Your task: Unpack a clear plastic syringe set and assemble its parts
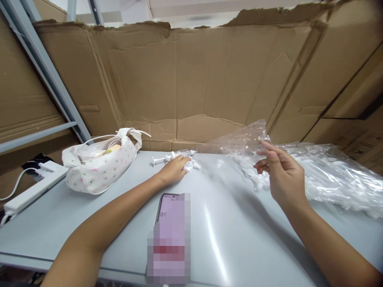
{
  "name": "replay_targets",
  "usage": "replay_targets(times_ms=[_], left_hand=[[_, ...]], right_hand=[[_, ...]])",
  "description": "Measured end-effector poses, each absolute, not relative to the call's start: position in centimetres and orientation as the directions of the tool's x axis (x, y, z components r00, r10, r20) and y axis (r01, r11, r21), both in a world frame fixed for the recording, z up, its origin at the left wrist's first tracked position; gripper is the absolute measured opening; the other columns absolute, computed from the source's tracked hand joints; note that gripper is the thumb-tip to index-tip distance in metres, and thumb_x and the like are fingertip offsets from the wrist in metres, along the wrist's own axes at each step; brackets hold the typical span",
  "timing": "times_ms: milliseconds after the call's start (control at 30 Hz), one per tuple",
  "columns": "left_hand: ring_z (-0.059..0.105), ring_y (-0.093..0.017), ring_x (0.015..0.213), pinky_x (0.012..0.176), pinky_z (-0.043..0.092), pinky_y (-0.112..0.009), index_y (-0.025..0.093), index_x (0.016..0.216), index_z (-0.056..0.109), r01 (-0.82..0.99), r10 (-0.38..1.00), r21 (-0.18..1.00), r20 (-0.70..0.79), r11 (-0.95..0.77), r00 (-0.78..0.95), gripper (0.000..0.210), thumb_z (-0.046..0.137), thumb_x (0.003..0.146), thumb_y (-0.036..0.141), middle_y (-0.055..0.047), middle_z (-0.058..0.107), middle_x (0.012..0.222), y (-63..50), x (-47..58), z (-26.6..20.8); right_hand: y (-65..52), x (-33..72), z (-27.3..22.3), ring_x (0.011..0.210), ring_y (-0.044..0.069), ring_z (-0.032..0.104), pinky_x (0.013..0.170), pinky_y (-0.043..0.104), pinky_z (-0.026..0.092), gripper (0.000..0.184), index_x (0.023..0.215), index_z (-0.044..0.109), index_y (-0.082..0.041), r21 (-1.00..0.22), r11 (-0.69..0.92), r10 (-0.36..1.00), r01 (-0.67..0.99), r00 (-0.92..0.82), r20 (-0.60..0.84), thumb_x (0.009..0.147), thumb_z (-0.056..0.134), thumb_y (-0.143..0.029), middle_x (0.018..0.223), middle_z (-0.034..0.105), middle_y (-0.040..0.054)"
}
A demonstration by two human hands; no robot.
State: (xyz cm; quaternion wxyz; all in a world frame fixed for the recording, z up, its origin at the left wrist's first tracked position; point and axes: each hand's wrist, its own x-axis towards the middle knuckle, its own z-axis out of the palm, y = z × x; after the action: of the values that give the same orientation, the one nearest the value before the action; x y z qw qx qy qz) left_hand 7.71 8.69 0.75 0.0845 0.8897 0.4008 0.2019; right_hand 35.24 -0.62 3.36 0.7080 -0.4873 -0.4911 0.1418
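My left hand (pixel 174 170) rests on the far middle of the table, its fingers curled over small white plastic parts (pixel 195 164). Just behind it lies a clear syringe (pixel 181 153) with a white plunger (pixel 158 160) pointing left. Raised above the table on the right, my right hand (pixel 283 172) has its thumb and fingers closed at the lifted film of a clear plastic bag (pixel 249 134). What exactly sits between those fingertips is hard to see. Many white plastic pieces (pixel 326 171) show through the bag.
A phone (pixel 170 223), partly blurred out, lies at the front middle. A floral white pouch (pixel 100 171) stands at the left beside a white power strip (pixel 32 191) with cables. Tall cardboard (pixel 209 75) walls the back, and a metal post (pixel 50 71) rises at the left.
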Motion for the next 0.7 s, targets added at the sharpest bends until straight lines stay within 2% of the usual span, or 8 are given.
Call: replay_targets(times_ms=[233,467,700], left_hand=[[0.056,-0.025,0.104,0.095,0.041,-0.039,0.023,0.122,0.050,0.658,0.741,0.341,0.303,-0.672,0.600,0.039,0.050,0.084,0.020,-0.009,0.052,0.122,8.53,7.79,0.57],[0.055,-0.025,0.105,0.097,0.040,-0.040,0.022,0.122,0.051,0.649,0.748,0.372,0.305,-0.663,0.589,0.039,0.051,0.083,0.020,-0.009,0.052,0.122,8.65,7.81,0.50],[0.052,-0.028,0.111,0.100,0.036,-0.043,0.022,0.118,0.055,0.628,0.779,0.463,0.332,-0.626,0.532,0.039,0.056,0.079,0.022,-0.008,0.053,0.123,8.30,7.86,0.72]], right_hand=[[-0.61,35.10,3.63,0.054,0.010,0.056,0.053,0.029,0.045,0.033,0.108,0.066,-0.026,-0.815,0.525,0.639,0.246,0.518,0.568,0.081,0.060,-0.044,0.090,0.064,0.0015],[-0.43,35.13,4.03,0.052,0.009,0.056,0.049,0.028,0.042,0.029,0.102,0.068,-0.024,-0.735,0.642,0.498,0.220,0.609,0.617,0.080,0.060,-0.042,0.091,0.064,0.0025],[-0.36,35.30,4.16,0.050,0.009,0.055,0.053,0.029,0.043,0.025,0.098,0.067,-0.024,-0.738,0.665,0.501,0.115,0.664,0.555,0.078,0.063,-0.040,0.088,0.064,0.0006]])
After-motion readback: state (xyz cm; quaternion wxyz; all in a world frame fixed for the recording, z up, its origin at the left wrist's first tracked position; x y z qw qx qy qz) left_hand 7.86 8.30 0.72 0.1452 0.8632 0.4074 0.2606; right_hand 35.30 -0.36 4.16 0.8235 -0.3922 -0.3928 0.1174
